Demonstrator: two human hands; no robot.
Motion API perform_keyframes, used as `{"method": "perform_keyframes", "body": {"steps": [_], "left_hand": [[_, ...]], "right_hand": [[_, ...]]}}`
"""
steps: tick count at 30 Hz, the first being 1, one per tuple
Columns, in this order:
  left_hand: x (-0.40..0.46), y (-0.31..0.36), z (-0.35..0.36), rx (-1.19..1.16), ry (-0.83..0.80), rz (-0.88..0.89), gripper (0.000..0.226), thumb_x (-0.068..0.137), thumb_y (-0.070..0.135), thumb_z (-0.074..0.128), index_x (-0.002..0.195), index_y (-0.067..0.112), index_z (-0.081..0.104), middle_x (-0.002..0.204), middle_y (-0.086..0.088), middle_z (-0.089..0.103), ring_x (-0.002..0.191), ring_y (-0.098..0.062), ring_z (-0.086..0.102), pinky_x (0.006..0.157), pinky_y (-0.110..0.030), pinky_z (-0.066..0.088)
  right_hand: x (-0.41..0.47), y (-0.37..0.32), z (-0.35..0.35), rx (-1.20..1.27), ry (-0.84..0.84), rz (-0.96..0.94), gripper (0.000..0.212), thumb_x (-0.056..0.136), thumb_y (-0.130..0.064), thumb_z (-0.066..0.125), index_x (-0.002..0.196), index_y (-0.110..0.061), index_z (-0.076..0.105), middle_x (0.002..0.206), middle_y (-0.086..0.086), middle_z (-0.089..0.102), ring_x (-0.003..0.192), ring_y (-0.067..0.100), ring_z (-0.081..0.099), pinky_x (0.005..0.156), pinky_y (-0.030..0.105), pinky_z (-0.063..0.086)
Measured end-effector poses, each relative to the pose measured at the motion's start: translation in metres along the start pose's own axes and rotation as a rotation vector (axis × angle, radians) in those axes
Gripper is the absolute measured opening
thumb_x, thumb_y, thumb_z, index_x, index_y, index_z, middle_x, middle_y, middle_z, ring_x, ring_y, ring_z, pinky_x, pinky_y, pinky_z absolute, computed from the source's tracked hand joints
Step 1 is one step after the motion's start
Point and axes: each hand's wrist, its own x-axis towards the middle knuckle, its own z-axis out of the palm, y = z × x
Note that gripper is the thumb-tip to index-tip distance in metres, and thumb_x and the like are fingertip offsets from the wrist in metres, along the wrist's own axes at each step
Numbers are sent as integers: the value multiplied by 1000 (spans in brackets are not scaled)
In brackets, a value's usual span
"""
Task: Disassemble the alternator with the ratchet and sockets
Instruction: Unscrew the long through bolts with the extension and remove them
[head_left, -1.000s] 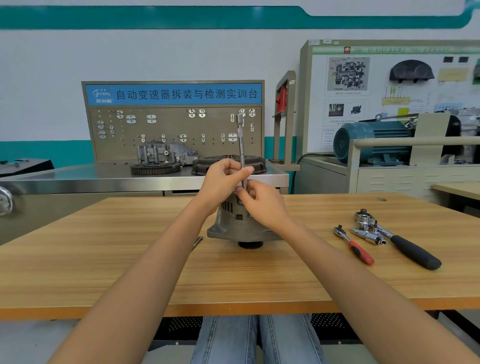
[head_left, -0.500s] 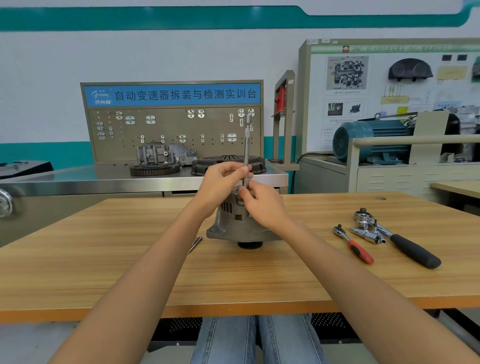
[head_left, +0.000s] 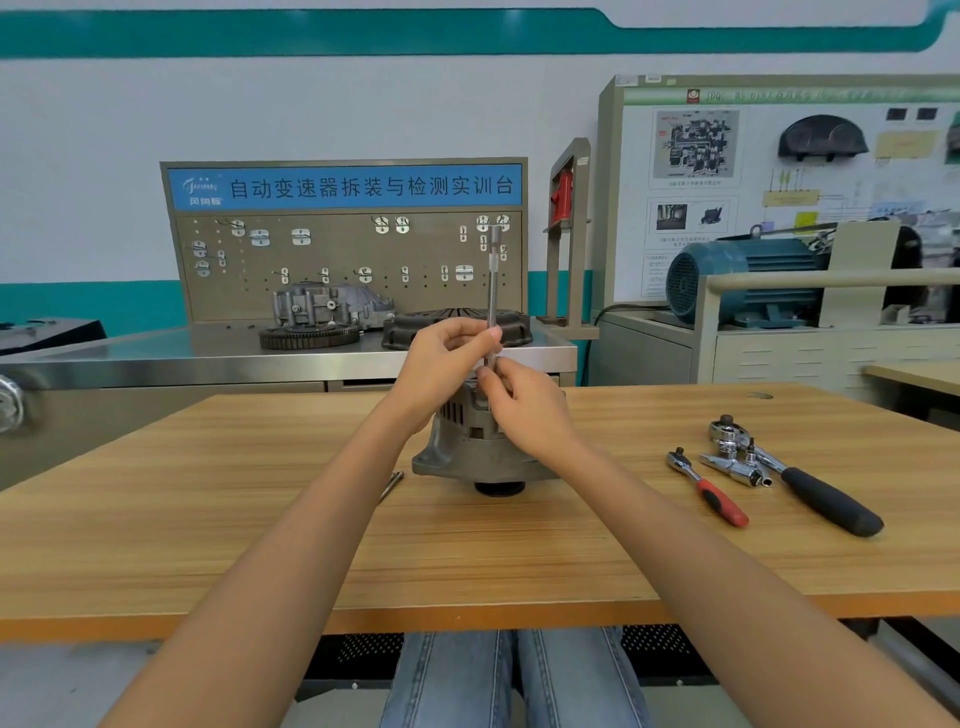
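1. Head view shows the grey cast-metal alternator (head_left: 470, 447) standing on the wooden surface (head_left: 467, 551), pulley end down, roughly in the middle.
2. The left hand (head_left: 441, 364) pinches a long thin steel extension bar (head_left: 492, 291) that rises upright from the top of the housing; the right hand (head_left: 524, 405) curls its fingers around the bar's lower end, just above the casing.
3. A red-handled small ratchet (head_left: 709, 488), a cluster of chrome sockets (head_left: 735, 465) and a black-handled large ratchet (head_left: 800, 478) lie to the right, well apart from the alternator.
4. The alternator looks heavy and rigid, likely to stay put under light turning; its ribbed casing gives the surest hold.
5. The polished bar is probably slippery, so gripping low near the socket end should keep it from wobbling.
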Motion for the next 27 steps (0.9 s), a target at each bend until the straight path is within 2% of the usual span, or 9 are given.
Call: {"method": "perform_keyframes", "body": {"steps": [5,7,10,15,17,19,21,23,27], "left_hand": [[-1,-2,-4,3,-49,21,14,94,16,59,99,25,69,88,10,73,90,1,66,86,-17,49],[0,-2,-5,-7,-46,17,11,91,17,62,92,26,69,82,12,72,85,2,66,80,-14,50],[2,-2,-3,-9,2,1,7,87,19,69,86,23,63,68,14,66,66,8,60,61,-8,46],[3,-4,1,9,53,-2,14,85,22,71,83,21,57,72,7,60,57,8,56,51,-10,43],[2,-3,1,11,37,0,11,87,23,69,85,21,58,74,6,61,61,7,57,55,-11,45],[1,-3,1,3,3,-2,3,91,24,63,92,21,62,82,5,65,73,3,61,68,-16,47],[0,-1,0,8,-26,10,9,95,22,57,97,23,66,89,7,69,87,-1,63,82,-20,49],[-1,-1,-1,22,-33,20,13,95,20,57,93,24,69,92,8,71,92,-1,64,86,-18,48],[0,-1,1,19,19,9,4,90,21,65,89,19,68,81,5,67,72,7,61,66,-9,47]], "right_hand": [[2,0,1,-6,5,4,27,100,-33,37,83,-22,53,63,-9,52,61,5,48,53,26,33],[1,0,1,-2,9,1,29,100,-34,37,85,-19,56,65,-8,53,63,7,50,54,28,35],[0,0,2,8,30,4,33,99,-38,38,86,-15,59,65,-5,55,62,10,52,55,29,37],[0,0,2,11,22,2,31,99,-38,39,89,-17,58,66,-7,55,63,9,53,55,29,39],[0,0,2,7,20,-5,29,100,-36,37,88,-19,58,65,-9,54,62,7,51,54,27,36],[1,1,3,6,19,-1,27,100,-34,38,85,-22,56,64,-9,53,62,6,50,54,27,36],[2,1,3,2,22,2,25,100,-34,38,81,-26,53,63,-10,51,61,4,48,53,26,33],[2,0,3,1,26,4,25,100,-34,39,78,-28,50,61,-10,50,59,3,48,51,24,30],[1,0,3,5,30,16,27,98,-37,41,80,-22,55,61,-8,51,58,6,48,52,26,33]]}}
